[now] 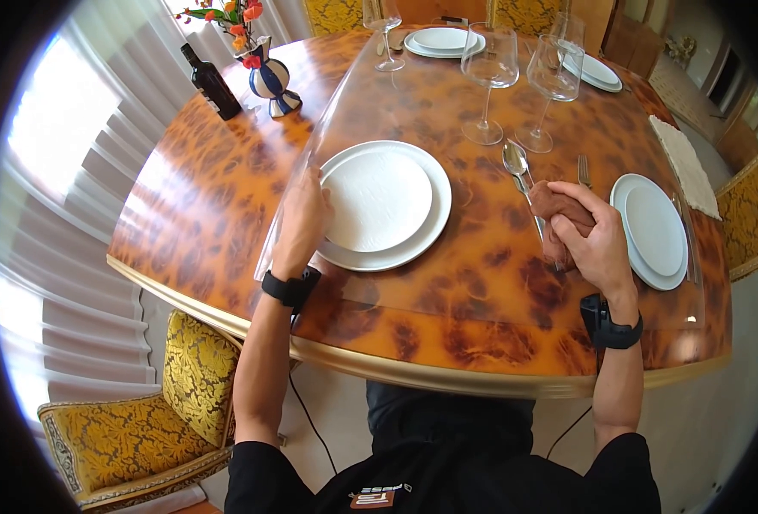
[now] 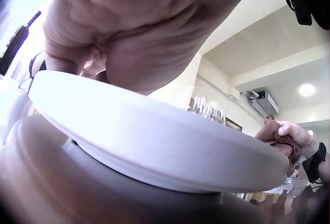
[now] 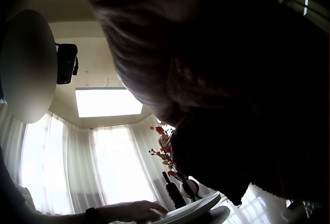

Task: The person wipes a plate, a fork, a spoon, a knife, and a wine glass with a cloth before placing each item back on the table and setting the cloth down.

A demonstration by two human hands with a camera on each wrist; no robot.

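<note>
At the left rim of two stacked white plates is my left hand [image 1: 303,218], its fingers curled at the edge of the smaller upper plate [image 1: 379,197]. This upper plate sits off-centre, toward the hand, over the larger lower plate [image 1: 440,224]. In the left wrist view, the hand arches above a thick white plate rim [image 2: 154,136]. A crumpled brown cloth [image 1: 554,210] is held in my right hand [image 1: 597,244], above the table beside a spoon [image 1: 514,159] and other cutlery. The right wrist view shows the cloth only as a dark shape.
Two wine glasses [image 1: 488,73] stand behind the plates. More stacked plates [image 1: 653,231] lie on the right, near a fork [image 1: 584,170] and a pale napkin [image 1: 686,163]. A dark bottle [image 1: 211,84] and a striped flower vase [image 1: 269,79] stand at the back left. Clear sheeting covers the glossy table [image 1: 473,291].
</note>
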